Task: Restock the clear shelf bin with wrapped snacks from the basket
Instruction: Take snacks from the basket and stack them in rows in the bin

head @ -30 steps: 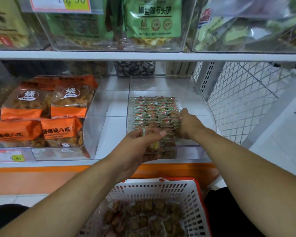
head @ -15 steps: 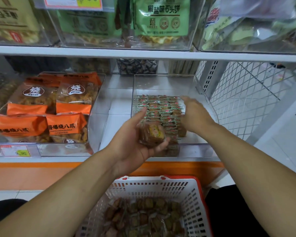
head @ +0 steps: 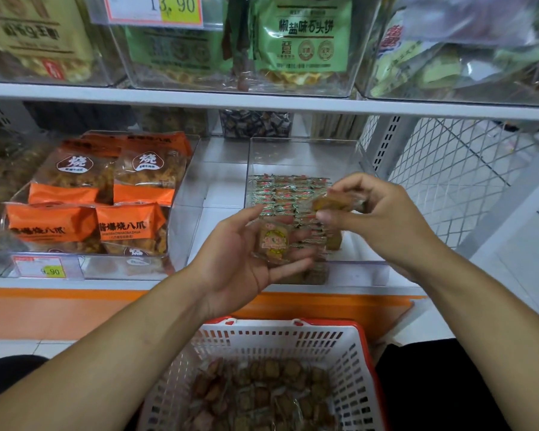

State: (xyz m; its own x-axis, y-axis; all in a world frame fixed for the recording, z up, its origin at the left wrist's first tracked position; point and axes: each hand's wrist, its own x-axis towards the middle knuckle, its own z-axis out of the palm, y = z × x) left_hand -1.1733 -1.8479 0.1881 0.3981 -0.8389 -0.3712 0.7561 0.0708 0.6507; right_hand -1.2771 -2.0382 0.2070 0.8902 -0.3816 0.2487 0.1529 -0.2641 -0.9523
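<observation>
Upper price tag (head: 154, 9): "13.90". Green packet (head: 304, 35): "椒盐味石头饼". Orange packet (head: 126, 227): "酱爆烧八爪". Lower price tag (head: 49, 268): "9.90".

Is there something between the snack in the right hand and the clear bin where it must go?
Nothing visible blocks it. The right hand pinches a wrapped snack just above the open-topped clear bin, over the rows of snacks already inside.
</observation>
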